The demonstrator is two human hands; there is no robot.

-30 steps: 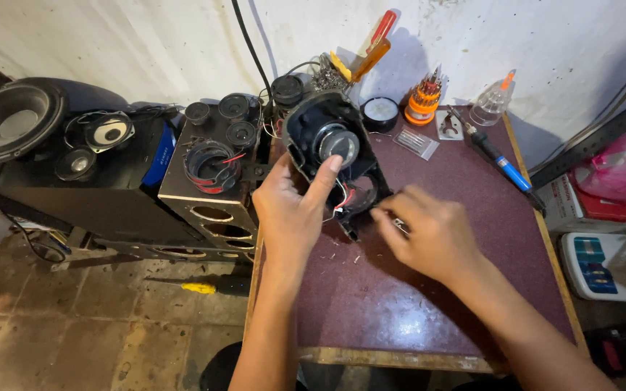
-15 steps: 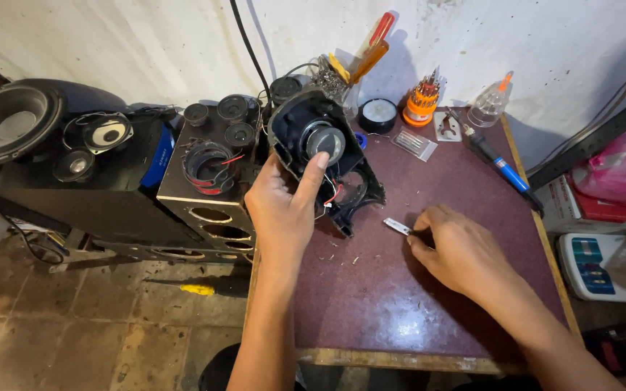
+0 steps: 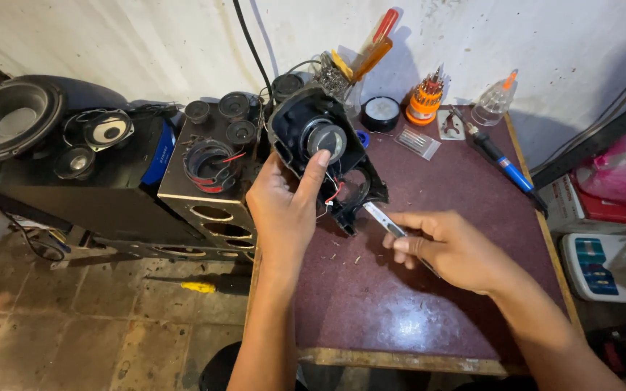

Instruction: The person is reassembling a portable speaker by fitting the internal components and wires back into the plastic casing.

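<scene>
My left hand (image 3: 284,210) grips a black plastic speaker housing (image 3: 306,119) and holds it tilted up off the table, the index finger lying against the round metal driver magnet (image 3: 326,137). Red and white wires (image 3: 336,192) hang inside the housing. My right hand (image 3: 451,250) pinches a small metal tool (image 3: 384,217), whose tip reaches the housing's lower edge.
On the maroon table (image 3: 400,318) by the wall: a set of orange screwdriver bits (image 3: 425,101), a clear squeeze bottle (image 3: 494,101), a blue-handled soldering iron (image 3: 505,163), a round black tin (image 3: 382,112). Speaker boxes (image 3: 211,166) and a large woofer (image 3: 12,119) stand to the left.
My left hand has lifted and tilted the housing a little. My right hand drew back to the right, then brought the metal tool's tip up to the housing's lower edge.
</scene>
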